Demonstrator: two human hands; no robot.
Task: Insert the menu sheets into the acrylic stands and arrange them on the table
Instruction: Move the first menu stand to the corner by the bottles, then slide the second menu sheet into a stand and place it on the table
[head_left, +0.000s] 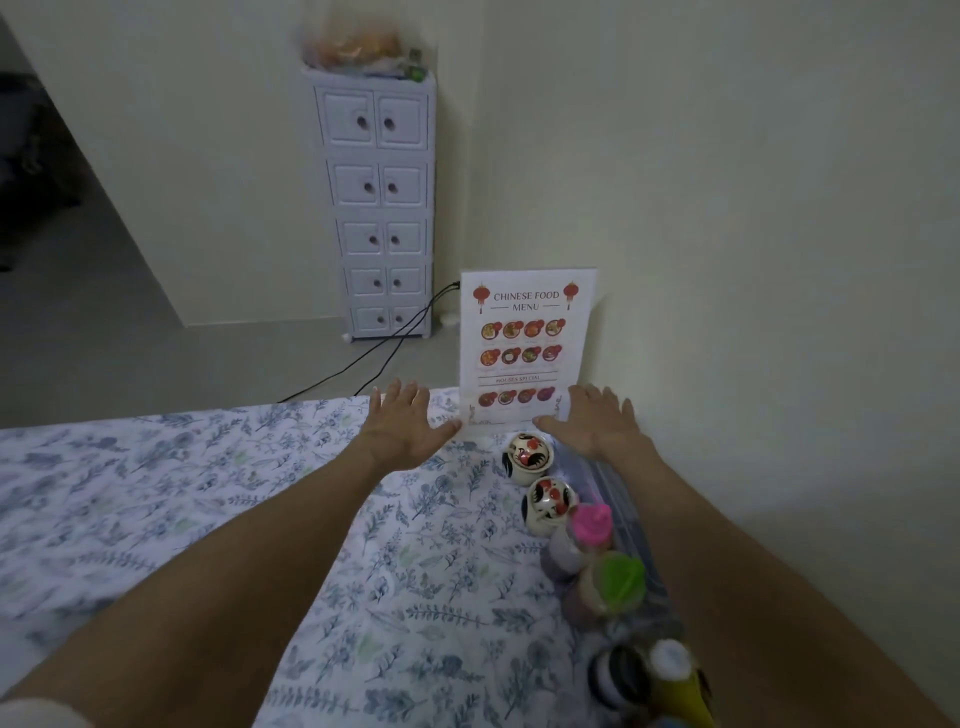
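The menu stand (527, 348) is upright at the worktop's (208, 499) far edge, about 1 o'clock. The left hand (402, 423) and right hand (592, 421) flank its base, fingers spread, gripping nothing. This looks like the arranging step; next likely calls for a light nudge to square it, clear of the 2 rooster jars (530, 454) at 5 o'clock.

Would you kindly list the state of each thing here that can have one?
Menu stand: upright at the table's far edge, sheet inserted.
Left hand: open, thumb at the stand's left bottom corner.
Right hand: open, by its right corner.
Pink-capped bottle: upright, capped.
Green-capped bottle: capped.
Cabinet: doors shut.
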